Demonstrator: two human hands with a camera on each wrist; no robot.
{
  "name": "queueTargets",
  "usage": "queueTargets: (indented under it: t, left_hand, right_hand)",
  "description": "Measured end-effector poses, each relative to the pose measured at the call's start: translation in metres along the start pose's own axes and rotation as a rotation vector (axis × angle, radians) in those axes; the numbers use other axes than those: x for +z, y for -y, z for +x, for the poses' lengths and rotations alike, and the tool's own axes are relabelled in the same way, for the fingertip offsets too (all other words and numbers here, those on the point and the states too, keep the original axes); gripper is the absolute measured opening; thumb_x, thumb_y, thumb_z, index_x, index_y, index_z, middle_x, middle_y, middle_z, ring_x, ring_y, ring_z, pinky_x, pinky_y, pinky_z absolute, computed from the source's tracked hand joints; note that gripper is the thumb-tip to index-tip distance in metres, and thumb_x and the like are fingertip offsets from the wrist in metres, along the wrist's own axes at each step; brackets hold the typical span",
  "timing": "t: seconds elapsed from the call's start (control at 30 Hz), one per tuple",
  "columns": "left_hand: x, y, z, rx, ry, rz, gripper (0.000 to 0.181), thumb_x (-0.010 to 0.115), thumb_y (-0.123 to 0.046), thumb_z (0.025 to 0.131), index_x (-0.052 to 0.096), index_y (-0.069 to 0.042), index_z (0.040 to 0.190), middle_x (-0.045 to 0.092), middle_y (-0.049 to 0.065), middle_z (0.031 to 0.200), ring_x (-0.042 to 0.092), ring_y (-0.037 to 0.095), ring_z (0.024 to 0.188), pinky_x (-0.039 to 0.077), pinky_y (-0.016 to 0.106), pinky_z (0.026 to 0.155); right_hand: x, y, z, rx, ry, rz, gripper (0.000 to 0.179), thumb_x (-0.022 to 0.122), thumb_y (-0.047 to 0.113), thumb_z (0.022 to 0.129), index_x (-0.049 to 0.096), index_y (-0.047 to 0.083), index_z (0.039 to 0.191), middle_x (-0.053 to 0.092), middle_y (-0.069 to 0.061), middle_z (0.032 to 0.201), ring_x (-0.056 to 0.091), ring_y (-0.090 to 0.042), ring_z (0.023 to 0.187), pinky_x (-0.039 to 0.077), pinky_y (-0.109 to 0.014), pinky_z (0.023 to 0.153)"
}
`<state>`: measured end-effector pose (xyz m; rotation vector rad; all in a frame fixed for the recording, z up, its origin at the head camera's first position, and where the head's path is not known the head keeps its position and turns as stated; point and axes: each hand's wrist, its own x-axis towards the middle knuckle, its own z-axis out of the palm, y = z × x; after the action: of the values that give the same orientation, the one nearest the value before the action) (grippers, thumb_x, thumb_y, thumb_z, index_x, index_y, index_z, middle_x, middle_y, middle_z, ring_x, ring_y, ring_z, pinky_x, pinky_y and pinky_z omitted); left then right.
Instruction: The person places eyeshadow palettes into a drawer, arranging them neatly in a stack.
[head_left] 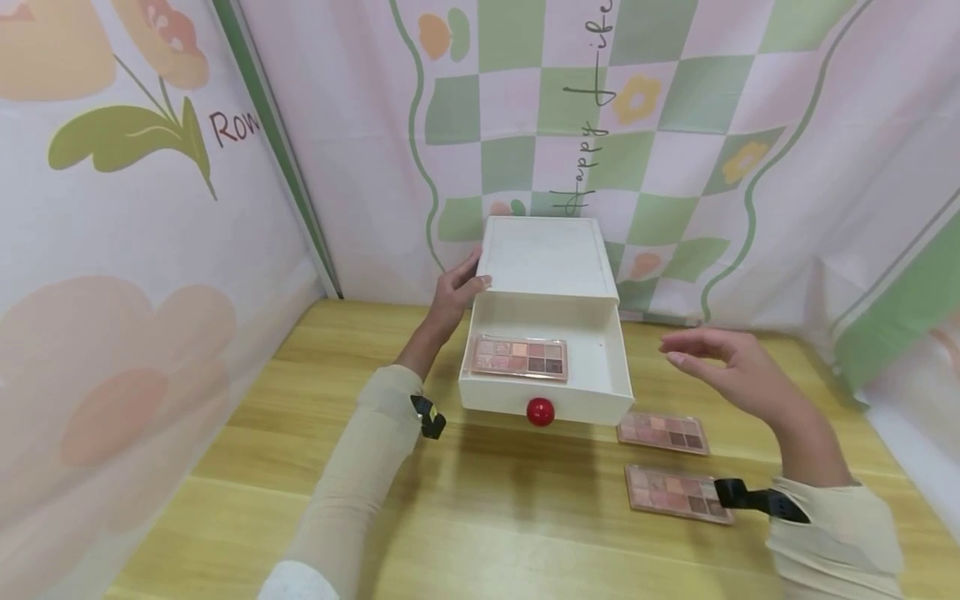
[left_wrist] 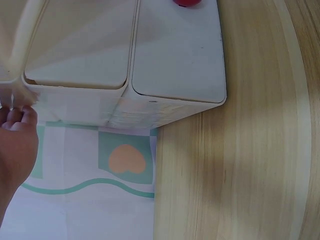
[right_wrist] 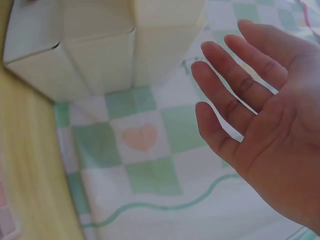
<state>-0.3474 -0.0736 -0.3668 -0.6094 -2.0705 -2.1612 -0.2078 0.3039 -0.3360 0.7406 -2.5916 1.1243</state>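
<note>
My L hand [head_left: 450, 302] rests on the upper L side of a white three-drawer cabinet [head_left: 543, 254], thumb at the top edge nr the front, fingers spread from it and lying along the side wall. They're loosely extended, not wrapped round anything; fingertips partly hidden, so can't tell exactly how far they bend.

My R hand [head_left: 738, 371] hangs in mid-air to the R of the cabinet, w/ nothing in it. Fingers gently bent, clear gap btwn them and thumb; R wrist view shows a bare palm, fingers slightly apart, touching nothing.

Top drawer [head_left: 588, 367] is pulled out toward me, round red knob [head_left: 540, 412] on its front. Inside, one eyeshadow palette [head_left: 519, 358] lies flat, on the L side nr the front wall, pinks at L, browns at R; bare floor to its R.

Two more like it lie on the wood-grain table [head_left: 525, 517], R of the drawer: the rear palette [head_left: 663, 433] just beyond the front palette [head_left: 675, 493], the two apart. My R wrist's black strap [head_left: 757, 498] covers part of the front one's R end in head view.

L wrist view: middle drawer [left_wrist: 80, 40] and bottom drawer [left_wrist: 177, 50] both closed. Behind: green-and-white checked curtain [head_left: 510, 108] w/ "Happy" lettering.
</note>
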Motion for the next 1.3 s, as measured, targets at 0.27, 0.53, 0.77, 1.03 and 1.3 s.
queueTargets:
  t: [0.27, 0.53, 0.77, 1.03, 1.3]
  left_hand:
    - [0.000, -0.001, -0.001, -0.004, 0.001, 0.013, 0.069, 0.056, -0.019, 0.094, 0.032, -0.005, 0.157, 0.031, 0.012, 0.167, 0.034, 0.028, 0.155, 0.032, 0.035, 0.128]
    - [0.000, 0.001, -0.001, -0.002, -0.002, 0.011, 0.070, 0.056, -0.019, 0.094, 0.032, -0.004, 0.157, 0.029, 0.012, 0.168, 0.034, 0.028, 0.155, 0.032, 0.034, 0.128]
    - [0.000, 0.002, 0.000, -0.009, -0.002, 0.019, 0.069, 0.056, -0.020, 0.094, 0.032, -0.005, 0.157, 0.030, 0.010, 0.168, 0.034, 0.027, 0.155, 0.032, 0.034, 0.128]
    - [0.000, 0.000, 0.001, -0.001, -0.004, -0.013, 0.065, 0.054, -0.015, 0.097, 0.033, -0.003, 0.157, 0.030, 0.012, 0.167, 0.032, 0.027, 0.156, 0.030, 0.035, 0.129]
    - [0.000, 0.000, 0.000, -0.008, -0.002, -0.011, 0.065, 0.054, -0.015, 0.097, 0.033, -0.004, 0.157, 0.030, 0.011, 0.168, 0.032, 0.026, 0.156, 0.031, 0.034, 0.129]
  right_hand:
    - [-0.001, -0.023, -0.014, 0.083, 0.004, 0.048, 0.024, 0.063, 0.000, 0.096, 0.067, -0.005, 0.119, 0.066, 0.037, 0.106, 0.061, 0.018, 0.096, 0.052, -0.002, 0.079]
    - [0.004, -0.053, -0.026, 0.158, 0.020, 0.072, 0.024, 0.063, 0.004, 0.097, 0.067, -0.007, 0.118, 0.066, 0.036, 0.102, 0.063, 0.016, 0.092, 0.054, -0.004, 0.076]
    - [0.008, -0.078, -0.036, 0.225, 0.056, 0.016, 0.032, 0.065, 0.009, 0.097, 0.064, -0.011, 0.122, 0.062, 0.039, 0.101, 0.061, 0.016, 0.090, 0.053, -0.006, 0.075]
    - [0.015, -0.095, -0.042, 0.235, 0.083, -0.033, 0.037, 0.071, 0.013, 0.093, 0.067, -0.007, 0.124, 0.060, 0.033, 0.111, 0.058, 0.017, 0.095, 0.056, -0.010, 0.077]
    - [0.026, -0.112, -0.052, 0.242, 0.110, -0.056, 0.044, 0.076, 0.009, 0.087, 0.065, -0.007, 0.127, 0.072, -0.013, 0.126, 0.047, 0.026, 0.101, 0.058, -0.013, 0.080]
